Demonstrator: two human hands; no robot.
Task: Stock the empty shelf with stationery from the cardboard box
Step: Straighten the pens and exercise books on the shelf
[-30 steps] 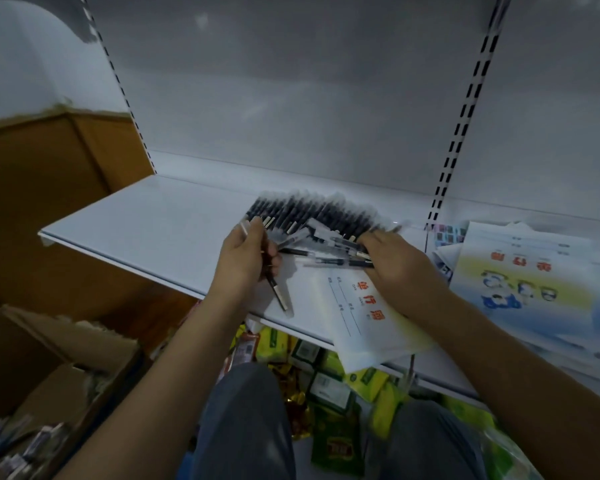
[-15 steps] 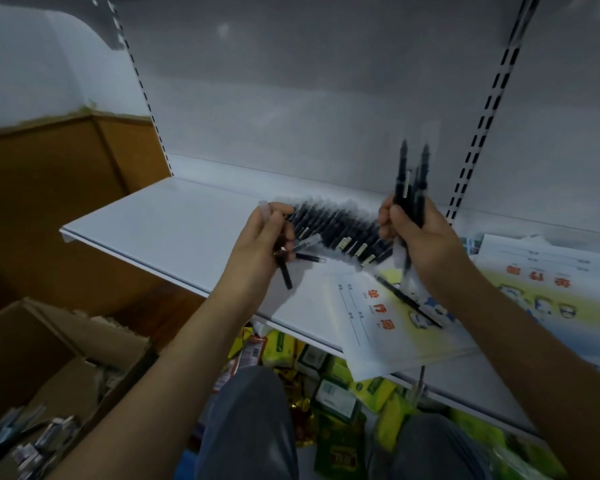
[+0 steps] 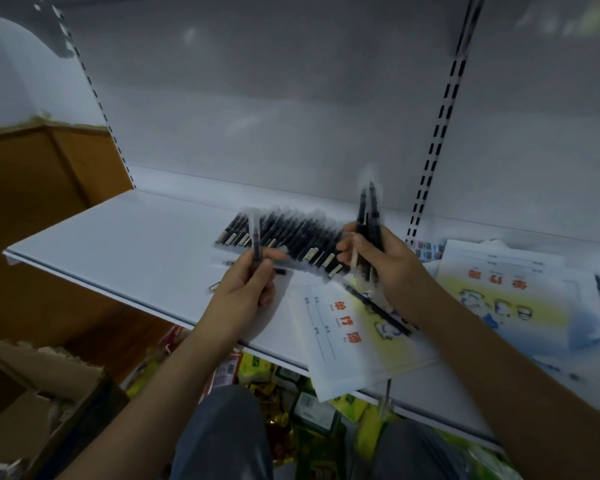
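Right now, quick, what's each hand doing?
Left hand: grips a single pen, held upright.
Right hand: grips a small bundle of pens, tips pointing up.

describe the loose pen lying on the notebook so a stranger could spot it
On the white shelf, find the notebook overhanging its front edge. A single dark pen lies slantwise across its cover, under the right hand, apart from the row of pens behind.

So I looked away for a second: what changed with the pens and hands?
The right hand gathered several loose black pens off the white shelf and lifted them upright. The left hand raised its single pen upright too. The row of black pens and the notebooks stayed put.
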